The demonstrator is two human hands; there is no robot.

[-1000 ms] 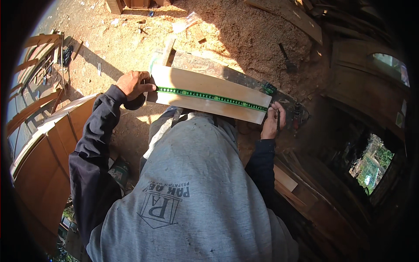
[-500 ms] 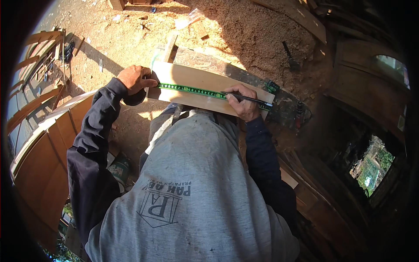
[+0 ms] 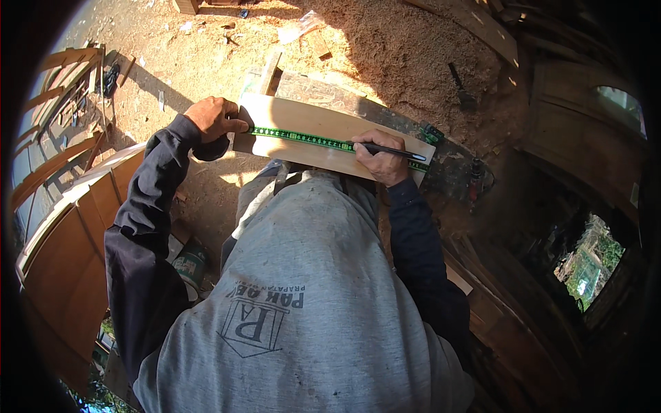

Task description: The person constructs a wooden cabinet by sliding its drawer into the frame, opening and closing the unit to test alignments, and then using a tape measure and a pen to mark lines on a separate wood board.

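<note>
A pale flat board (image 3: 323, 118) lies across a dark workbench in front of me. Along its length runs a green tape measure (image 3: 299, 136). At the board's left end my left hand (image 3: 212, 118) is closed, pinching the tape's end there. My right hand (image 3: 383, 164) rests on the right part of the board and grips a black pen (image 3: 396, 149). The pen slants across the tape, its left end at my fingertips. A piece of the tape shows again to the right of this hand.
The dark workbench (image 3: 385, 117) carries a green-and-black object (image 3: 432, 133) and a red-handled tool (image 3: 474, 180). Sawdust (image 3: 399, 41) covers the ground beyond, with offcuts on it. A curved wooden panel (image 3: 69, 268) stands at left; a green can (image 3: 191, 265) sits beside me.
Hardly anything differs. The pen has shifted slightly in angle with my right hand, and my left hand keeps its place at the tape's end.
</note>
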